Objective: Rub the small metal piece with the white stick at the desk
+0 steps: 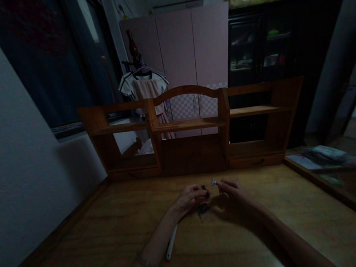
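My left hand (191, 199) is closed around a small dark piece (205, 190), held between thumb and fingers just above the desk. My right hand (232, 187) pinches a small silver metal piece (214, 182) with a flared end; its exact kind is too small to tell. The two hands are close together but apart. Under my left fingers, a small dark object (203, 209) lies on the wood, its shape unclear in the dim light. A slim white handle (172, 243) rests on the desk beside my left forearm, its far end hidden by the wrist.
The wooden desk (118, 227) has a low shelf unit (191, 125) along its back edge. A white wall (23, 170) borders the left side. Beyond the raised right edge (334, 194) lie plastic-wrapped things (325, 154). Pink cabinets (177, 47) stand behind.
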The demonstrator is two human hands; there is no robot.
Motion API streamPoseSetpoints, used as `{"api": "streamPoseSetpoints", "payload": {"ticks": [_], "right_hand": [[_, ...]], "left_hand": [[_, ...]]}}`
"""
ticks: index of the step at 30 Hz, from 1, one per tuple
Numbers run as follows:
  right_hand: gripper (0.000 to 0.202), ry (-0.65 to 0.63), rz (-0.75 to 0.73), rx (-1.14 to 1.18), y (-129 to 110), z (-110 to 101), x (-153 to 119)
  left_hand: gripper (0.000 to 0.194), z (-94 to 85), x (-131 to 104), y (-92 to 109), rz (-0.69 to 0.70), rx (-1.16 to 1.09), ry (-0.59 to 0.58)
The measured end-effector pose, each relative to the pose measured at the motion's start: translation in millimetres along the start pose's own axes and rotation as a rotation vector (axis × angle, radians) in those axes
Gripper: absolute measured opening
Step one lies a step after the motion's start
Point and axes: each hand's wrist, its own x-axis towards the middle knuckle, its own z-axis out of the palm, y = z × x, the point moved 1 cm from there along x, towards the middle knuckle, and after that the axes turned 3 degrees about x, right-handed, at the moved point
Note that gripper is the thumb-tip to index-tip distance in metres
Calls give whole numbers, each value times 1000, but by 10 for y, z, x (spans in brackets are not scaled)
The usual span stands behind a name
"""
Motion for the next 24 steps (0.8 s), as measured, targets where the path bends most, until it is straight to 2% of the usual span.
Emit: {"api": "streamPoseSetpoints", "payload": {"ticks": [7,13,15,18,19,24], "right_hand": [[40,-114,135,111,-106,27,-61],[39,-187,161,147,-137,17,-68],[40,-194,161,137,-166,10,-78],[41,-177,115,99,-197,8,-84],[41,-173,109,81,-199,11,-84],[42,-177,149,1,-200,32,-83]], "left_hand": [[22,36,-43,3,-17,-48,-79],[21,-8,-37,25,11,-103,-35],[29,-14,-43,35,14,-123,-15],[50,0,-62,56,9,-126,-20],[51,7,-68,62,3,-117,-22],[40,22,-86,74,-17,-78,-26]]}}
